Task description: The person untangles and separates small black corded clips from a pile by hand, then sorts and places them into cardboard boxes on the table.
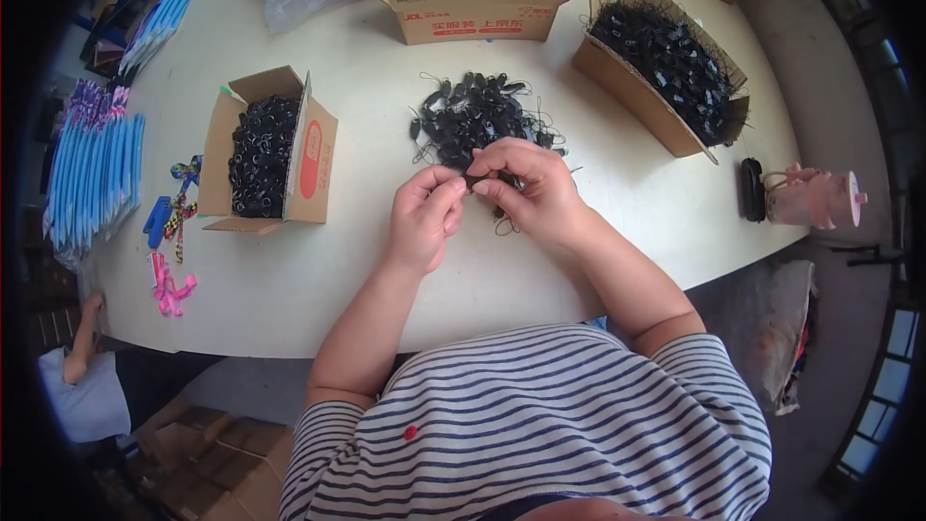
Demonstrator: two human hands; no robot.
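Your left hand (424,219) and right hand (533,190) clamp their grip on one small black piece (471,181), at the near edge of a heap (482,114) of glossy, cord-looped pieces on the smooth counter (369,125).

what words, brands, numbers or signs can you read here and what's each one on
"JDL": back cardboard box, front
"买服装 上京东": same front
Handwriting, barcode digits and small red-bar text: same box, too small or blurred
Red label and lettering: left cardboard box, unreadable
Any other print: too small or blurred
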